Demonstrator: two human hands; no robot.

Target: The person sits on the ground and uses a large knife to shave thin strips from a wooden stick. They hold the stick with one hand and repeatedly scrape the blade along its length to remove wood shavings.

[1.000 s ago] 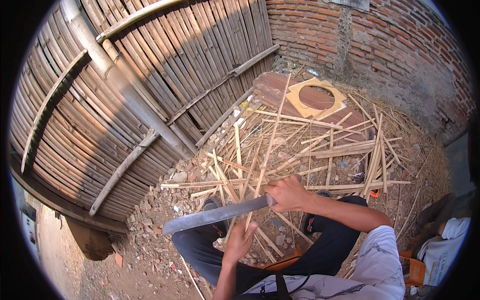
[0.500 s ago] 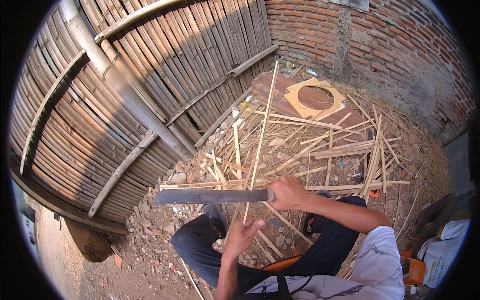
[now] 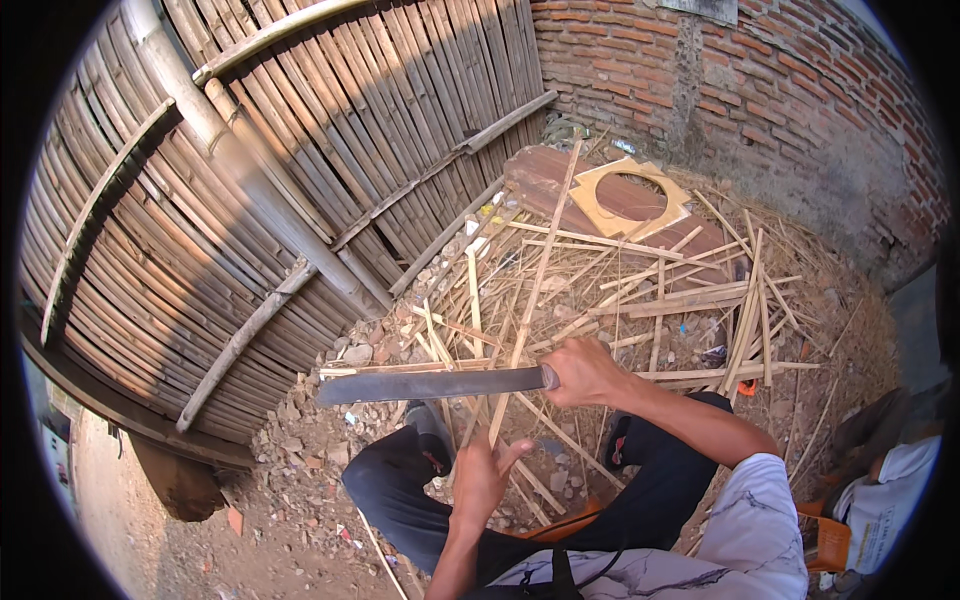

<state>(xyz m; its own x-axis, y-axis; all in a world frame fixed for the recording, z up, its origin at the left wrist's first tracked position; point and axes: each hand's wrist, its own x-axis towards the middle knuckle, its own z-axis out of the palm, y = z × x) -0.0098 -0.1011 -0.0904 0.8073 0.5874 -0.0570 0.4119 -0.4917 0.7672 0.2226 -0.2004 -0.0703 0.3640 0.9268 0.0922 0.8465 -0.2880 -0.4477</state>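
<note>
My right hand (image 3: 583, 372) is closed round the handle of a machete (image 3: 430, 386). Its long dark blade points left, roughly level, and crosses the lower part of a bamboo strip (image 3: 545, 265); I cannot tell whether the edge touches it. My left hand (image 3: 482, 480) grips the near end of that strip below the blade, thumb sticking out to the right. From there the strip slants up, away and slightly right, over a heap of split bamboo strips (image 3: 690, 300) on the ground. Both hands are between my bent knees.
A bamboo slat fence (image 3: 300, 150) rises on the left, with a brick wall (image 3: 740, 100) at the back right. A yellowish board with a round hole (image 3: 630, 195) lies on a brown panel (image 3: 535, 170). An orange crate (image 3: 832, 542) and another person (image 3: 895, 500) are at the lower right.
The far end of the bamboo strip has swung right and down, and the strip has turned in my left hand. The machete has shifted slightly right, its handle end a little higher.
</note>
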